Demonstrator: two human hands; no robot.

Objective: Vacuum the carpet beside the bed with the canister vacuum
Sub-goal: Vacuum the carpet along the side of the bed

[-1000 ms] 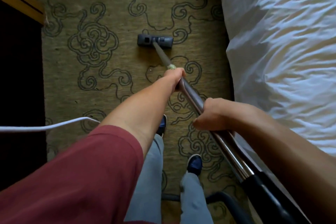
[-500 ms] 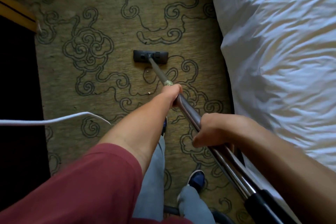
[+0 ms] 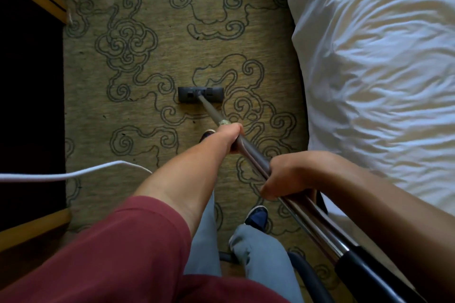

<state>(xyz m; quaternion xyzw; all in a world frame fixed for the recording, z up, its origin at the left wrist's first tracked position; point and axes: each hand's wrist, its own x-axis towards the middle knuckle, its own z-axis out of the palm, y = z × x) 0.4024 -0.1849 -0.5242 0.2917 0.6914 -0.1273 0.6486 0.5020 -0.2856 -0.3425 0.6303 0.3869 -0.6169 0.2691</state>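
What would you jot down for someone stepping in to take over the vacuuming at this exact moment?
Left hand grips the wand lower down; right hand grips it higher up. Floor head sits flat on the patterned carpet, mid-strip, apart from the bed on the right. A white cord trails in from the left; the hose lies by the feet. How much is already cleaned can't be judged; keep working the strip beside the bed.

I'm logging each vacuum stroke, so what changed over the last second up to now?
The floor head slid back along the carpet toward the person's feet, ending much nearer the front shoe. Nothing was taken hold of or let go: the left hand keeps its grip farther down the wand and the right hand higher up. The bed and white cord stayed put.
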